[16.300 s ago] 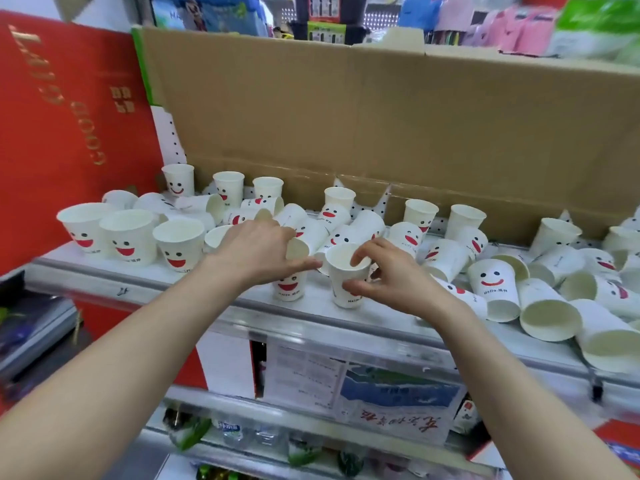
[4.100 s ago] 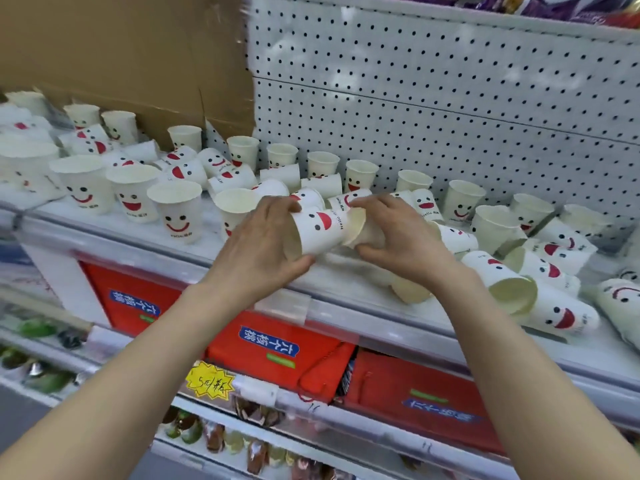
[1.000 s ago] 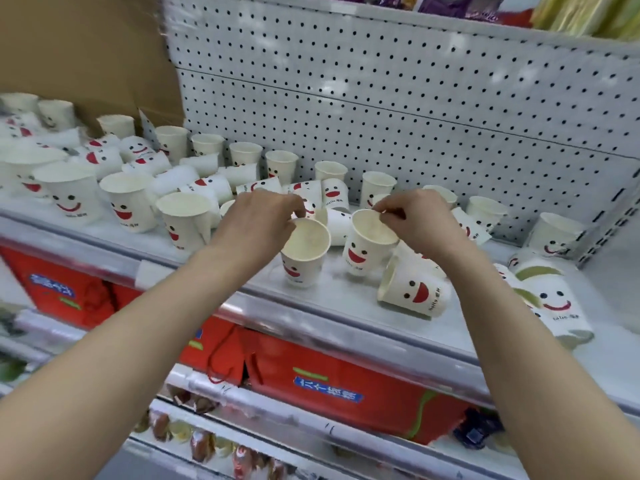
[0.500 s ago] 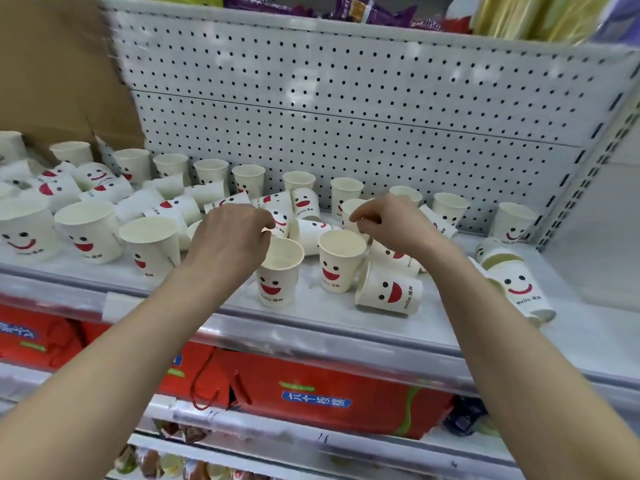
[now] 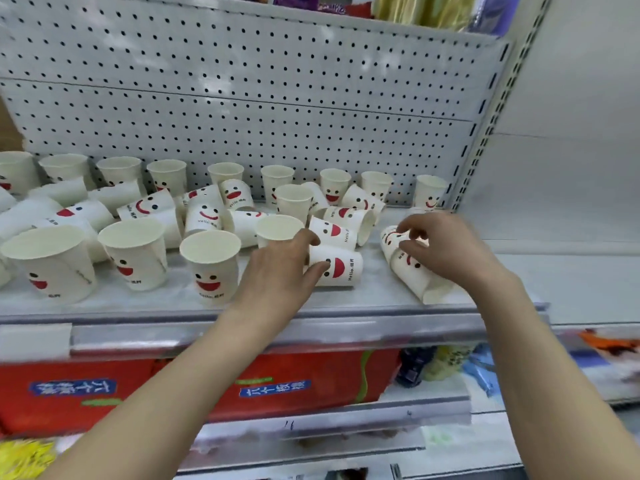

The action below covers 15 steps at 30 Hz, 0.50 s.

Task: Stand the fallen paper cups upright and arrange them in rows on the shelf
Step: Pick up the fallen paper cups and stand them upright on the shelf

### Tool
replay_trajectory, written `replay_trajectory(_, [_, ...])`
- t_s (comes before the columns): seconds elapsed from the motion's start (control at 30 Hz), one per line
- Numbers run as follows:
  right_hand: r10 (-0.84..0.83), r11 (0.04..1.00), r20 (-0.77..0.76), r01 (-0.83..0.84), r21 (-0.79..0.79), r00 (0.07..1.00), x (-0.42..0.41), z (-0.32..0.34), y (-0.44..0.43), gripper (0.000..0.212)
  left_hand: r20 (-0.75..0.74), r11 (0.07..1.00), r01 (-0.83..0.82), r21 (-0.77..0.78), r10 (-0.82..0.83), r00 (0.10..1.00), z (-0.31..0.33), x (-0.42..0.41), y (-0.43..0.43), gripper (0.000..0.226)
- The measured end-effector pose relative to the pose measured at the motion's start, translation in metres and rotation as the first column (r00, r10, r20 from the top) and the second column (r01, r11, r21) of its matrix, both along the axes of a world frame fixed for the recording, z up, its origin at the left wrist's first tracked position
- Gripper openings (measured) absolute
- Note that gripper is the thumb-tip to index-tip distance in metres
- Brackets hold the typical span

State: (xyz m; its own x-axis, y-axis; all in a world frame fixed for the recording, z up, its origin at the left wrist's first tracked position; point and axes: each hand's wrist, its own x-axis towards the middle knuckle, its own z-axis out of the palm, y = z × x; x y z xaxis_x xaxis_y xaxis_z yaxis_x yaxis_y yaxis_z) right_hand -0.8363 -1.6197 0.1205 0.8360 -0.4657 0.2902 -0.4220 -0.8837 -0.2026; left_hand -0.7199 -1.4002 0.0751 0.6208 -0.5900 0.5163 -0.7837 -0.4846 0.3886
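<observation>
White paper cups with red smiley faces cover the grey shelf (image 5: 145,303). Several stand upright along the front, such as one cup (image 5: 210,265), and more stand in a back row (image 5: 334,186) by the pegboard. Between the rows lies a heap of fallen cups (image 5: 207,213). My left hand (image 5: 277,271) grips the base end of a fallen cup (image 5: 341,268), thumb above and fingers below. My right hand (image 5: 446,252) is blurred. Its curled fingertips and thumb pinch the base end of another fallen cup (image 5: 420,284) near the shelf's right end.
A white pegboard (image 5: 242,98) backs the shelf, and a slotted upright post (image 5: 485,133) closes its right end. Red boxes (image 5: 294,386) fill the shelf below. Packaged goods (image 5: 415,8) sit on the shelf above. The strip in front of the front row is bare.
Both hands have let go of the two upright cups they had just set down. They moved right to fallen cups, and my view has turned right toward the shelf's end.
</observation>
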Motion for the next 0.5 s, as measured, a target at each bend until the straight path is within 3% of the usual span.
replay_trajectory(0.2, [-0.062, 0.994, -0.094, 0.053, -0.096, 0.994, -0.023, -0.017, -0.001, 0.057, -0.135, 0.989, -0.028, -0.146, 0.008, 0.991, -0.004, -0.013, -0.014, 0.027])
replay_trajectory(0.37, [0.017, 0.997, -0.174, -0.031, -0.076, 0.985, -0.032, -0.022, -0.007, 0.075, -0.039, 0.987, 0.015, -0.161, -0.021, 0.999, -0.002, -0.024, -0.019, 0.034])
replay_trajectory(0.5, [0.059, 0.998, -0.092, -0.060, -0.004, 0.994, -0.038, -0.023, -0.017, 0.087, 0.085, 0.991, 0.035, -0.132, -0.024, 0.996, 0.002, -0.027, -0.023, 0.040])
